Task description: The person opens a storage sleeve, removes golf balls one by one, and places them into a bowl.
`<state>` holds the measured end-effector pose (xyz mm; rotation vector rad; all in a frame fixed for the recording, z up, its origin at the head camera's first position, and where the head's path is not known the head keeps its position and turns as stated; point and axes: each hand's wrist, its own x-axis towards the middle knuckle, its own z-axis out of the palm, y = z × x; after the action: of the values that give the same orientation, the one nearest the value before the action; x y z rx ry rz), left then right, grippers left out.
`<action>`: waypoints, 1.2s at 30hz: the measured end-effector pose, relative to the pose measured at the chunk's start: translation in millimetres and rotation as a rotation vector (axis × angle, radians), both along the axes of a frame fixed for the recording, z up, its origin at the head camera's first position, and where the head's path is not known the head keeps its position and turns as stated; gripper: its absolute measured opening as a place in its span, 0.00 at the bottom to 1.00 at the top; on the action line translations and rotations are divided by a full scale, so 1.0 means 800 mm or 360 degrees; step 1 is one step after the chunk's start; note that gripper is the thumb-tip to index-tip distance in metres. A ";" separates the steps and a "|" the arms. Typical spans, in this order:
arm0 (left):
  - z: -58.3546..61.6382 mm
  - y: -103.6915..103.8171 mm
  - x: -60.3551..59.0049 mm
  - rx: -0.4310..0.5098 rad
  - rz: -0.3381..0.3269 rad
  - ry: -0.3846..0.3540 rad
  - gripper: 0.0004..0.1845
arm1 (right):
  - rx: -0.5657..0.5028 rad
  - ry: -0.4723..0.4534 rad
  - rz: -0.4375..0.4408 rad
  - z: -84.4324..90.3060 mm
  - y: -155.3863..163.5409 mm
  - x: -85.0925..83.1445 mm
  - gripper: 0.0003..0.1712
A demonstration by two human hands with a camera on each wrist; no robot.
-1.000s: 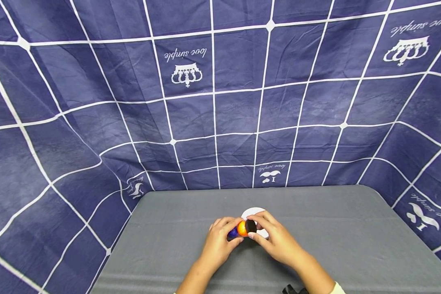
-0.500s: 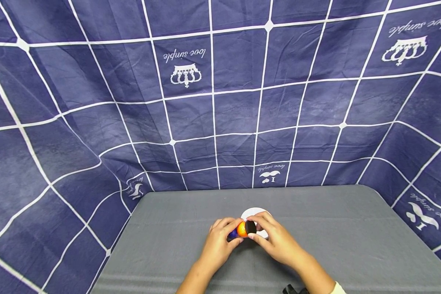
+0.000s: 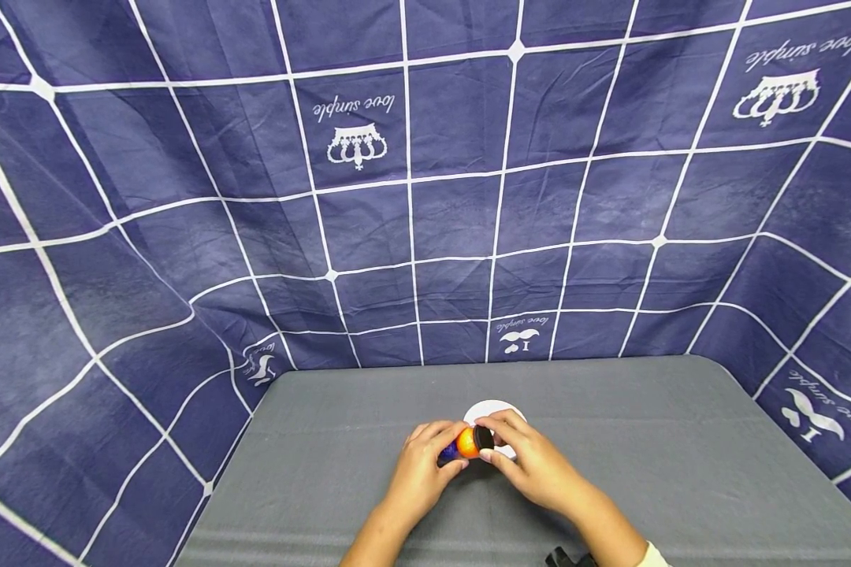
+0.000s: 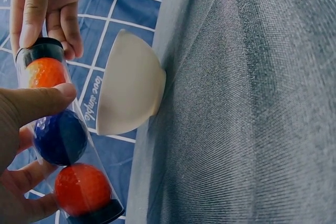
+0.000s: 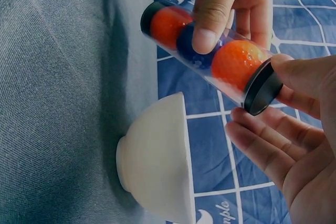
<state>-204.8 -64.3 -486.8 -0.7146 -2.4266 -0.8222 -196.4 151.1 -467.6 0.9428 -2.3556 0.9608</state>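
Observation:
A clear plastic tube (image 4: 79,140) with black end caps holds three golf balls in a row: orange, blue, orange-red. My left hand (image 3: 423,466) grips the tube round its middle, the thumb lying across it in the left wrist view. At the right end, my right hand (image 3: 535,465) pinches the black cap (image 5: 263,87) between thumb and fingers. The cap sits on the tube's end. Just beyond the hands stands a white bowl (image 5: 157,156), upright on the table and partly hidden by my right hand in the head view.
Grey cloth covers the table (image 3: 326,441). A blue curtain with white grid lines (image 3: 454,220) hangs behind and at both sides. Near the front edge, by my right forearm, lies a black object (image 3: 563,557), cut off by the frame.
Both hands keep their hold on the tube and cap with almost no movement. The whole head view has shifted very slightly.

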 end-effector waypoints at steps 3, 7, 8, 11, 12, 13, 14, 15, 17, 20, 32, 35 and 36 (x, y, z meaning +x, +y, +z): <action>-0.001 0.000 -0.001 0.0001 -0.0011 -0.0015 0.28 | -0.0001 -0.0004 0.0011 0.000 0.001 -0.001 0.23; -0.002 -0.001 -0.001 0.0016 -0.0027 -0.0052 0.28 | 0.0014 -0.0017 0.0018 0.001 0.003 0.000 0.23; -0.002 -0.001 -0.001 0.0023 -0.0030 -0.0062 0.28 | 0.0021 -0.0019 0.0017 0.001 0.003 0.000 0.23; -0.002 -0.002 -0.002 0.0047 -0.0040 -0.0099 0.28 | 0.0041 -0.0037 0.0013 0.003 0.005 0.001 0.23; -0.002 -0.002 -0.002 0.0054 -0.0044 -0.0107 0.28 | 0.0041 -0.0046 0.0014 0.003 0.005 0.001 0.23; -0.002 -0.002 -0.002 0.0058 -0.0046 -0.0111 0.28 | 0.0039 -0.0058 0.0014 0.003 0.006 0.002 0.23; -0.002 -0.002 -0.002 0.0056 -0.0048 -0.0113 0.28 | 0.0037 -0.0071 0.0015 0.003 0.006 0.002 0.23; -0.002 -0.002 -0.002 0.0056 -0.0052 -0.0114 0.28 | 0.0025 -0.0090 0.0020 0.003 0.006 0.002 0.23; -0.002 -0.002 -0.002 0.0056 -0.0056 -0.0109 0.28 | -0.0005 -0.0114 0.0033 0.002 0.006 0.002 0.23; -0.003 -0.002 -0.002 0.0061 -0.0052 -0.0102 0.28 | -0.0044 -0.0133 0.0046 0.002 0.006 0.001 0.23; -0.001 -0.001 -0.001 0.0123 -0.0029 -0.0118 0.28 | -0.0116 -0.0096 -0.0054 0.006 0.005 0.000 0.26; -0.001 -0.001 -0.001 0.0144 -0.0024 -0.0104 0.28 | -0.0127 -0.0057 -0.0049 0.006 0.007 -0.002 0.26; 0.000 -0.001 -0.001 0.0151 -0.0021 -0.0098 0.28 | -0.0124 -0.0039 -0.0054 0.006 0.008 -0.003 0.27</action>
<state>-205.8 -65.5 -487.2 -0.6793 -2.4208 -0.9714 -199.0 157.7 -462.8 0.8636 -2.3285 1.0484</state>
